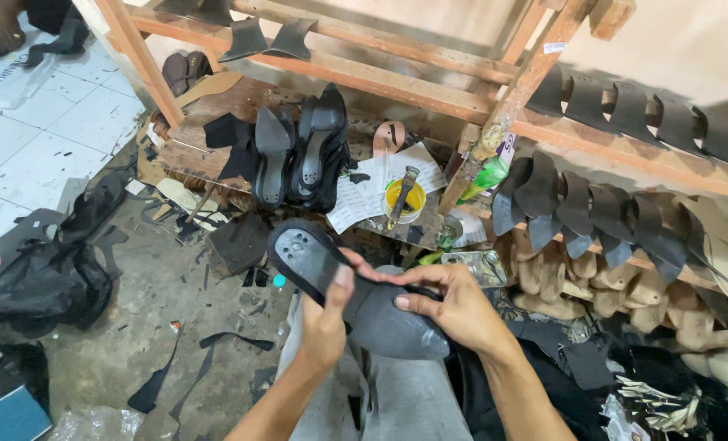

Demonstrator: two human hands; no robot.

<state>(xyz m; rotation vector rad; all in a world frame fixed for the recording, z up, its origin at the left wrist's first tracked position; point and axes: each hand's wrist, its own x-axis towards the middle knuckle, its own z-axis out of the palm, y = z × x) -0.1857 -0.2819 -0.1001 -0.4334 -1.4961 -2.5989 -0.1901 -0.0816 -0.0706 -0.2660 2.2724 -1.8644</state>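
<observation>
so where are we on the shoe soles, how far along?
Done, apparently: a few black shoes stand sole-up on the low wooden bench. In hand: the left hand and right hand both hold one black sole, thumbs pressing its surface. Left, apparently: rows of black cut pieces on the rack and bare lasts beneath. A yellow glue pot stands open.

Sole [356, 294] between hands; glue tin [403, 201] on bench behind; rack [625, 139] right.
</observation>
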